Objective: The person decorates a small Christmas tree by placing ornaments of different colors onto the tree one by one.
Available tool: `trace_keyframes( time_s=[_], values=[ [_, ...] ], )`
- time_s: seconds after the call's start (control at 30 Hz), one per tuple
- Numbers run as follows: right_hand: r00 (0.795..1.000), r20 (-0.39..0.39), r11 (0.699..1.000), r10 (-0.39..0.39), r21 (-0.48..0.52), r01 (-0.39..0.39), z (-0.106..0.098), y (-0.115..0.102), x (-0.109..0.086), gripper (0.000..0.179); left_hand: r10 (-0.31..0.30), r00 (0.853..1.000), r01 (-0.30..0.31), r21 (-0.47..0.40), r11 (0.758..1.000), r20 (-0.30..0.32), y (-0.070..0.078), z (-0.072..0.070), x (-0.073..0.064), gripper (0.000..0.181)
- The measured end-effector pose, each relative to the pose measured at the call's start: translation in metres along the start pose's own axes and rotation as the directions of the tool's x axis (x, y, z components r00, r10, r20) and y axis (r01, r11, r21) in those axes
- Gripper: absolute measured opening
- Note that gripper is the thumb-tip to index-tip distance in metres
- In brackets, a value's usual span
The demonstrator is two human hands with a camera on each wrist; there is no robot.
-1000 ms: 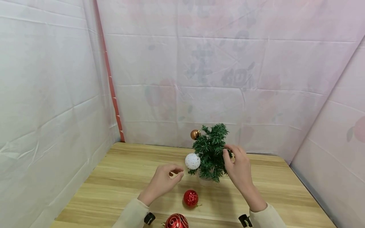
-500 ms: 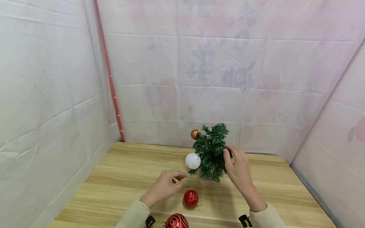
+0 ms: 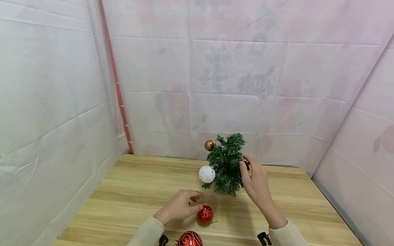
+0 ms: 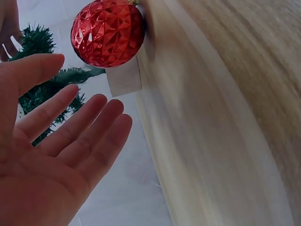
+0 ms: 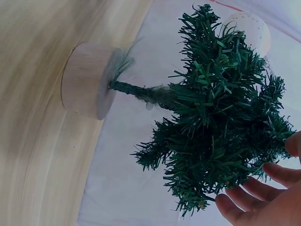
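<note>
A small green artificial Christmas tree stands on a pale round base. On its left side hang a white speckled bauble and a copper-coloured bauble. My right hand is at the tree's right side, its loosely bent fingertips touching the outer branches in the right wrist view. My left hand is just beside a red faceted bauble on the table, thumb and fingers apart, palm bare in the left wrist view. Whether the thumb touches that bauble, I cannot tell.
A larger red bauble with swirl lines lies at the near edge of the head view, partly cut off. Light fabric forms walls behind and beside the wooden table.
My left hand has come down and slightly right, nearer the red faceted bauble, and its thumb and fingers have spread. My right hand stays at the tree. The view has shifted slightly.
</note>
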State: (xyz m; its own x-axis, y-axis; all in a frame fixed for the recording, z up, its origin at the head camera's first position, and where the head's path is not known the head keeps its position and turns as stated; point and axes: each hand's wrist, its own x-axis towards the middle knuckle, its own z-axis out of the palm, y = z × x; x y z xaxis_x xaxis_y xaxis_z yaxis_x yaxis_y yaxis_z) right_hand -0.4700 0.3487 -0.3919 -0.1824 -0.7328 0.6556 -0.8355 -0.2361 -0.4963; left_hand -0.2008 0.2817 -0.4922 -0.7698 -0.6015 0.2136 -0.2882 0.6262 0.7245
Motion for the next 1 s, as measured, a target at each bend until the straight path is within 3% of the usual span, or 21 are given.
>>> trace_keyframes(
  time_s=[0.37, 1.0],
  values=[
    [0.999, 0.051, 1.000, 0.013, 0.002, -0.013, -0.001, 0.002, -0.001, 0.043, -0.058, 0.996, 0.059, -0.018, 0.998, 0.062, -0.001, 0.008, 0.001, 0.049],
    [0.999, 0.033, 1.000, -0.017, 0.016, 0.016, -0.002, 0.004, 0.000, 0.040, 0.012, 0.998, -0.011, -0.011, 1.000, 0.062, 0.000, 0.019, 0.005, 0.048]
  ],
)
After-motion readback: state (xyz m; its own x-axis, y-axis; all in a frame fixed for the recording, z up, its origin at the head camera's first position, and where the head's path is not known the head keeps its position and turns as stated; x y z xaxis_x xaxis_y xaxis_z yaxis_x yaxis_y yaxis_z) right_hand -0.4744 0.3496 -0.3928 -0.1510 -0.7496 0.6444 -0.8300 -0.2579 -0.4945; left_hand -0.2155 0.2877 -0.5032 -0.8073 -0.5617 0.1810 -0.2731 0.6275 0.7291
